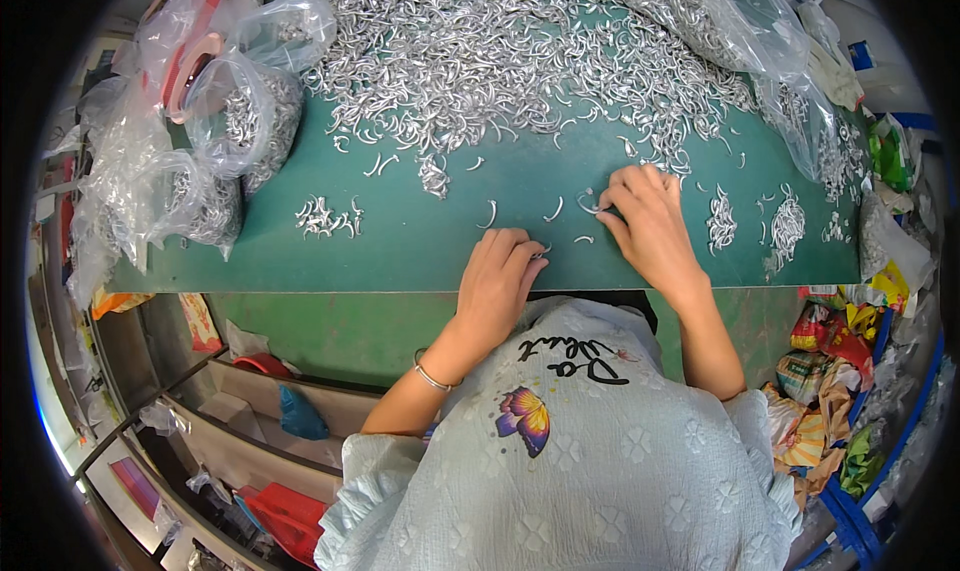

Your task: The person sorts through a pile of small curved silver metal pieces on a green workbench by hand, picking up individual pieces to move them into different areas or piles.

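Both grips rest on the green counter (420, 241): the left hand (497, 283) curls its fingers together over a small curved metal piece at the near edge, while the right hand (647, 223) pinches shut on a few silver hooks (588, 204). Behind lies the big heap of hooks (520, 51), with clear bags of hooks (250, 121) at left and small sorted bunches (325, 217) nearby.

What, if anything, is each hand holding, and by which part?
Both hands rest on small curved metal pieces on the green table; any hold is hidden.
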`<state>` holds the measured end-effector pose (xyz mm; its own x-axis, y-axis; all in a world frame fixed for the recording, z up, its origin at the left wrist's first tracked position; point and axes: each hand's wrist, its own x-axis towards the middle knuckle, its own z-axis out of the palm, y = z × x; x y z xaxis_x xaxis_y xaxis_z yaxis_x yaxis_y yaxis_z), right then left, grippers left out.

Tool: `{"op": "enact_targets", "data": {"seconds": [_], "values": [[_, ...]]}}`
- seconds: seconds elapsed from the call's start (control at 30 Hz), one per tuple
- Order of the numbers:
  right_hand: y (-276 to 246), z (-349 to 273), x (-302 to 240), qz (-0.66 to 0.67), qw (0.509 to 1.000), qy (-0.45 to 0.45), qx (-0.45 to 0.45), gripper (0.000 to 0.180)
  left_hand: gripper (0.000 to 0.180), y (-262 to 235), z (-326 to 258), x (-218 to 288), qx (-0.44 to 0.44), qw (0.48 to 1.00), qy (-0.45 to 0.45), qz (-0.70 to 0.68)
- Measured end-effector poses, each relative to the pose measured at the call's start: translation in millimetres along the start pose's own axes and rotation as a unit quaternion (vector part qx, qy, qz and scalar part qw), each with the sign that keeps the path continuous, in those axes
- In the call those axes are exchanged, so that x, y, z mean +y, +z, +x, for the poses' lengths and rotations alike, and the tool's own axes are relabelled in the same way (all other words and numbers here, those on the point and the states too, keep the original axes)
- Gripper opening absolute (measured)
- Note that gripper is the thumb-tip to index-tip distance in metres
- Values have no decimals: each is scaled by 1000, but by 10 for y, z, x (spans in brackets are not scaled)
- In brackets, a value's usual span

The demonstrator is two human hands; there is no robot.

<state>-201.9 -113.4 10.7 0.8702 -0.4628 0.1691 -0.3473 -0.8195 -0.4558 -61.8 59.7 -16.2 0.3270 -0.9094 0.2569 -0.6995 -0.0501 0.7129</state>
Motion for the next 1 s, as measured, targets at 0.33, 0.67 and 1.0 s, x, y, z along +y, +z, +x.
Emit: {"op": "enact_targets", "data": {"seconds": [0.33,0.67,1.0], "values": [[54,51,144,7,989,39,145,18,22,7,-41,-39,11,1000,-3,4],[142,66,146,-34,993,36,106,18,21,-2,-48,-12,20,1000,-13,10],[29,122,220,-65,983,69,157,15,20,8,-67,-21,23,1000,-16,11]]}}
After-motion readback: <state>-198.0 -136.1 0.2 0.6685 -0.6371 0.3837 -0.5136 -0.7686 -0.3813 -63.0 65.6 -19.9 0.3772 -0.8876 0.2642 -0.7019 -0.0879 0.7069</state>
